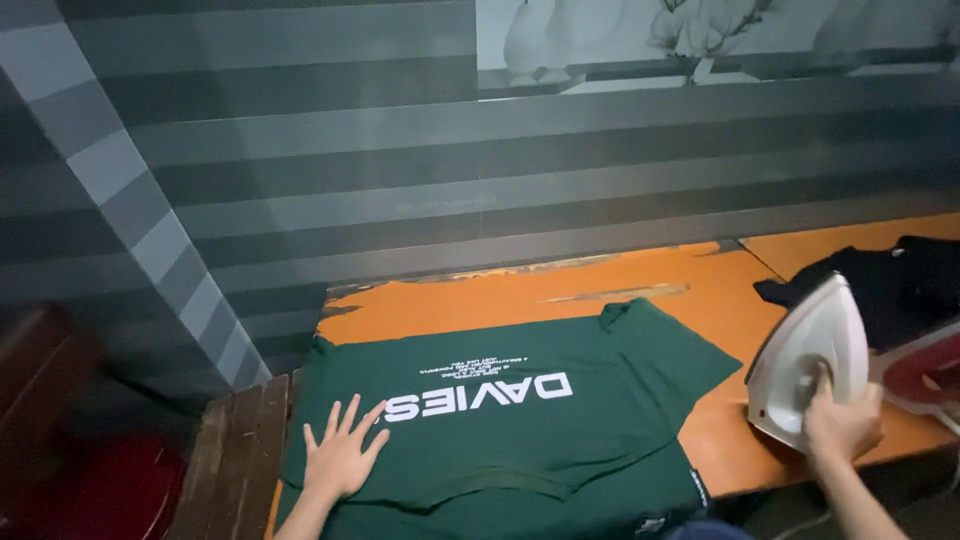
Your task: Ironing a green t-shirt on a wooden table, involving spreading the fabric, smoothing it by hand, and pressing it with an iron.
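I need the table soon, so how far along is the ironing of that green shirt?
Done: the green T-shirt is spread flat on the orange table, print side up. In hand: the left hand presses flat on the shirt, while the right hand grips the white iron, which is tilted up off the shirt, over the table. Left: no pressing shows yet; a dark garment waits at the right.

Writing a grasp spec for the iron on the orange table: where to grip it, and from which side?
Grip the iron by its handle on the back, coming from the near, heel side. It is tipped up with the pale soleplate facing left and the tip pointing up and away, so the handle faces the person. The right hand already grasps it there, low at the rear.
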